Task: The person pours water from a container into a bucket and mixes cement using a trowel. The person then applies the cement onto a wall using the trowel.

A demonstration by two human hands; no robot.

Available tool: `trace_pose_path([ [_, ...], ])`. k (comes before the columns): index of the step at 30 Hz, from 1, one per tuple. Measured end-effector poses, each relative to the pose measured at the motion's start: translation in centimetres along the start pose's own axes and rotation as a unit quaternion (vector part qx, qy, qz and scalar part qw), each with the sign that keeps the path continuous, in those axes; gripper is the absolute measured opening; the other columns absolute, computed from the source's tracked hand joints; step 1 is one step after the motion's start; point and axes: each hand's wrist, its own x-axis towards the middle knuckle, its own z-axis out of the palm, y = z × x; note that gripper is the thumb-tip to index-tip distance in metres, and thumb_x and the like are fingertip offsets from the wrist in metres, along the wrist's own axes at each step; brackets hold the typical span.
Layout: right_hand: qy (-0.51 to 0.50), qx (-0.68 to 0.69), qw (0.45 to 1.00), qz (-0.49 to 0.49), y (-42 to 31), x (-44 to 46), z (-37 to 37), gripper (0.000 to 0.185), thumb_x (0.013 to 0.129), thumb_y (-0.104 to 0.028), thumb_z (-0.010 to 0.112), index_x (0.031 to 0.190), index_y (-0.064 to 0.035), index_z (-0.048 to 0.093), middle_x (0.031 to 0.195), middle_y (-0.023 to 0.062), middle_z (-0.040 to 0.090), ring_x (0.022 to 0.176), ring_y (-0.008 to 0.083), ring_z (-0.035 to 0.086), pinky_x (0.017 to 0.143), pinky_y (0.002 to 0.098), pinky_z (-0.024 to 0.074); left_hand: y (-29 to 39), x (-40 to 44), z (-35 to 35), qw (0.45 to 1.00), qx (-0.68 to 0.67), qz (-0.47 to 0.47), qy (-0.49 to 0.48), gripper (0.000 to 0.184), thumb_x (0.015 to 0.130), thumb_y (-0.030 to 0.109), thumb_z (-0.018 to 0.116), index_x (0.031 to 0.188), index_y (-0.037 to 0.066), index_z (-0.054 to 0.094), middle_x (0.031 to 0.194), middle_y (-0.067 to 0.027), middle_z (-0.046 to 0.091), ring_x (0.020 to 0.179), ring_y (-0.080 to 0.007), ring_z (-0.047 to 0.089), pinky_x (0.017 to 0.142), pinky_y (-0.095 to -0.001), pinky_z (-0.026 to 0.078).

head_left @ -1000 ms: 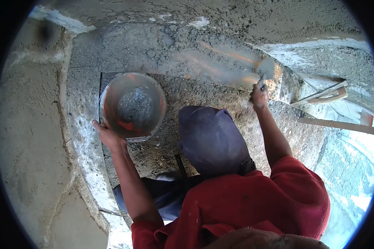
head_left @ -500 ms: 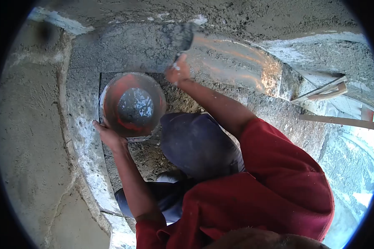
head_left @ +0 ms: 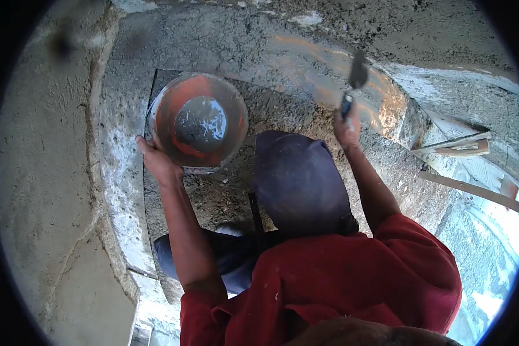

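My right hand (head_left: 346, 128) is wrapped round the dark handle of a trowel (head_left: 358, 70); its grey blade points away from me, above the plastered ledge. My left hand (head_left: 160, 164) grips the near left side of a round bucket (head_left: 232, 151), thumb out along the outside and the other fingers partly hidden. Orange-red patches and grey smears line the bucket's inner wall. Wet grey mortar (head_left: 200, 124) lies at its bottom. Fresh rough mortar covers the curved ledge (head_left: 213, 49) beyond the bucket, with orange streaks showing toward the right.
A rough wall (head_left: 421, 29) rises behind the ledge. Wooden pieces (head_left: 458, 145) jut out at the right, with a plank (head_left: 473, 190) below them. Gritty rubble ground (head_left: 213, 199) lies around my bent knee (head_left: 300, 179). A pale pitted border (head_left: 121, 184) runs along the left.
My right hand has swung right with the trowel, away from the mortar left of the orange streaks. The bucket and my left hand appear slightly higher and further right as the view shifts.
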Motion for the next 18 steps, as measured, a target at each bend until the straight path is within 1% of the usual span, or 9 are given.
trace_pose_path([
  [1,0.079,-0.008,0.996,-0.043,4.6,0.5,0.5,0.055,0.095,-0.019,0.066,0.142,-0.0052,0.042,0.087,0.0167,0.067,0.068,0.027,0.066,0.059,0.0413,0.054,-0.2,0.1,-0.3,1.0,0.002,0.001,0.003,0.079,0.111,0.056,0.017,0.145,-0.008,0.051,0.144,-0.0176,0.06,0.134,-0.031,0.056,0.118,-0.0406,0.039],
  [4,0.099,0.04,0.98,0.171,9.7,1.7,3.2,0.036,0.095,-0.015,0.066,0.121,-0.0065,0.043,0.081,0.0101,0.059,0.064,0.0211,0.063,0.048,0.0351,0.0492,-0.4,0.5,-0.6,1.0,-0.003,-0.007,0.008,0.078,0.111,0.054,0.016,0.146,-0.008,0.049,0.146,-0.0178,0.059,0.135,-0.0307,0.055,0.119,-0.0404,0.038],
  [6,0.126,-0.042,0.988,0.081,5.7,0.1,5.4,0.039,0.096,-0.015,0.064,0.127,-0.0069,0.043,0.087,0.0135,0.06,0.064,0.0242,0.063,0.054,0.0378,0.0516,-0.3,0.2,-0.1,1.0,-0.004,0.006,0.018,0.079,0.111,0.055,0.015,0.146,-0.008,0.049,0.147,-0.0181,0.058,0.137,-0.0307,0.054,0.12,-0.0404,0.037],
  [7,-0.026,-0.002,0.994,0.104,1.4,-0.5,4.3,0.067,0.092,-0.028,0.061,0.145,0.0022,0.034,0.114,0.0327,0.067,0.103,0.0454,0.069,0.092,0.0516,0.0535,-0.2,0.0,0.2,1.0,-0.006,0.012,0.023,0.079,0.111,0.055,0.015,0.146,-0.007,0.048,0.147,-0.0182,0.057,0.137,-0.0308,0.053,0.12,-0.0405,0.036],
  [8,-0.09,-0.004,0.987,0.135,2.3,0.0,7.5,0.068,0.092,-0.029,0.062,0.146,0.0,0.034,0.105,0.0299,0.069,0.094,0.0477,0.068,0.086,0.0527,0.0527,0.0,-0.2,0.4,1.0,-0.013,0.009,0.016,0.078,0.111,0.056,0.019,0.146,-0.008,0.048,0.146,-0.0186,0.058,0.135,-0.03,0.055,0.118,-0.0398,0.039],
  [10,-0.176,0.044,0.983,0.005,-2.2,-0.6,7.1,0.066,0.092,-0.031,0.064,0.145,-0.0017,0.037,0.092,0.0242,0.07,0.081,0.0405,0.069,0.076,0.051,0.0531,0.3,-0.6,0.4,1.0,-0.027,0.004,0.005,0.078,0.111,0.057,0.028,0.144,-0.01,0.048,0.142,-0.0193,0.06,0.129,-0.0283,0.059,0.114,-0.0386,0.044],
  [13,-0.247,0.182,0.95,0.063,-7.8,-2.1,1.8,0.055,0.093,-0.031,0.064,0.137,-0.0039,0.044,0.089,0.0196,0.068,0.074,0.031,0.069,0.066,0.0474,0.0524,-0.3,0.5,-1.0,0.999,-0.014,-0.004,0.035,0.078,0.111,0.057,0.027,0.143,-0.01,0.05,0.143,-0.0191,0.06,0.13,-0.0286,0.059,0.115,-0.0385,0.043],
  [15,-0.164,0.187,0.961,0.121,-2.5,-2.9,2.1,0.041,0.094,-0.028,0.062,0.125,-0.0058,0.048,0.085,0.0121,0.064,0.068,0.0208,0.065,0.055,0.0391,0.0499,-0.4,0.6,-1.4,1.0,-0.011,-0.005,0.023,0.077,0.111,0.057,0.026,0.141,-0.01,0.052,0.142,-0.0189,0.061,0.129,-0.0286,0.059,0.115,-0.0383,0.043],
  [18,-0.1,0.3,0.921,0.228,4.2,-5.8,-0.7,0.028,0.097,-0.027,0.06,0.117,-0.0102,0.05,0.083,0.0047,0.06,0.062,0.0166,0.06,0.047,0.0317,0.045,0.0,-0.1,-0.5,1.0,-0.013,-0.007,0.023,0.077,0.112,0.056,0.024,0.14,-0.009,0.053,0.141,-0.0187,0.061,0.128,-0.0286,0.06,0.114,-0.0383,0.043],
])
